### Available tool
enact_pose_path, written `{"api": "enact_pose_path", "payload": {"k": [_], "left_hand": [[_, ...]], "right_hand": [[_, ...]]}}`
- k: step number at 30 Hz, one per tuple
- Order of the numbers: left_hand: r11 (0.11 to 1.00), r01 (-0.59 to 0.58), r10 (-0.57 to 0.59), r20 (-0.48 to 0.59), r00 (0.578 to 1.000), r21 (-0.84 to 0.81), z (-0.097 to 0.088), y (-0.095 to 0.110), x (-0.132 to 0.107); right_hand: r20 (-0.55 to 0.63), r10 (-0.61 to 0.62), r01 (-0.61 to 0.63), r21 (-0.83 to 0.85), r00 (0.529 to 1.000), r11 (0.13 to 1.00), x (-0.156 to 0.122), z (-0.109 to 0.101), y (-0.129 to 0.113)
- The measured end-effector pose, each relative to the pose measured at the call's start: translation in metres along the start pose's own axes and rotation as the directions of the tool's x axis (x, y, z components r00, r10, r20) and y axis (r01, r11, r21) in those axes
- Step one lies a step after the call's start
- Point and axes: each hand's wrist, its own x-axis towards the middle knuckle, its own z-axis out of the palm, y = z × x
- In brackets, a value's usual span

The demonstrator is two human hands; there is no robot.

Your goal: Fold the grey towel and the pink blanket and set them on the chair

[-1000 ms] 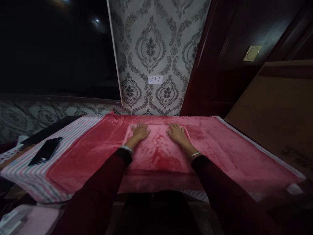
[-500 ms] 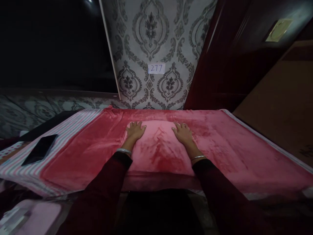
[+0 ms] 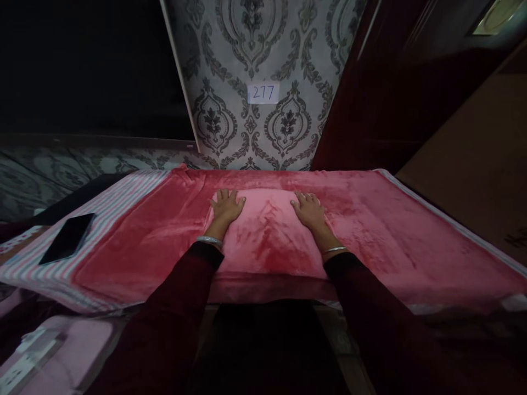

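Observation:
A folded pink fleece cloth [image 3: 265,236] lies on a larger red-pink blanket [image 3: 379,230] spread over a table. My left hand [image 3: 225,206] rests flat on the cloth's far left corner, fingers spread. My right hand [image 3: 308,209] lies flat on its far right corner, fingers stretched out. Both wrists wear a silver bangle and both sleeves are dark red. Neither hand holds anything.
A black phone [image 3: 68,244] lies on the striped sheet [image 3: 53,258] at the left. A patterned wall carries a paper label "277" [image 3: 263,92]. A dark wooden door [image 3: 395,93] stands at the right. Pink items [image 3: 45,356] sit low at the left.
My hands have spread apart a little toward the folded cloth's far corners, staying flat. The view has tilted downward, so the wall label sits higher in frame.

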Motion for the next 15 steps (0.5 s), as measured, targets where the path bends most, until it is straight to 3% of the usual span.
{"api": "enact_pose_path", "payload": {"k": [8,15], "left_hand": [[0.999,0.041,-0.040,0.046,0.998,-0.031,0.0018,-0.0013,0.0050],[0.999,0.001,-0.003,-0.035,0.999,-0.040,-0.0011,-0.0046,-0.0004]], "right_hand": [[0.021,-0.007,0.007,-0.019,1.000,1.000,0.0026,0.0022,0.0033],[0.020,0.000,0.000,-0.002,1.000,1.000,0.0003,0.0004,0.0022]]}}
